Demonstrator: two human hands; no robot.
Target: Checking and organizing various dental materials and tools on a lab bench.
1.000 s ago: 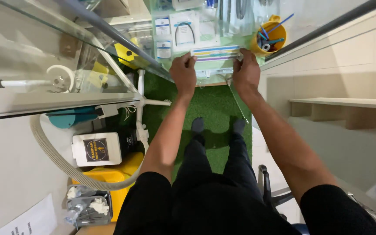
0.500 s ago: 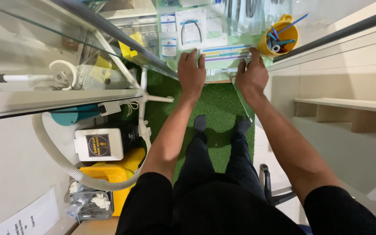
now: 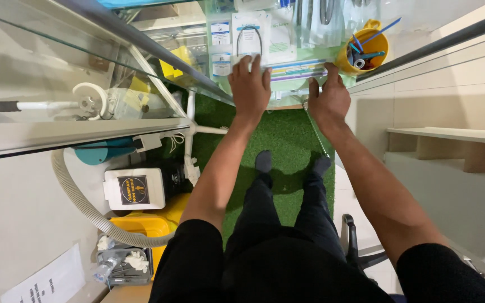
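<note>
Clinic room, glass shelf point(image 3: 141, 42) of sealed instrument pouches point(image 3: 254, 36), suction hose point(image 3: 77, 199)
</note>
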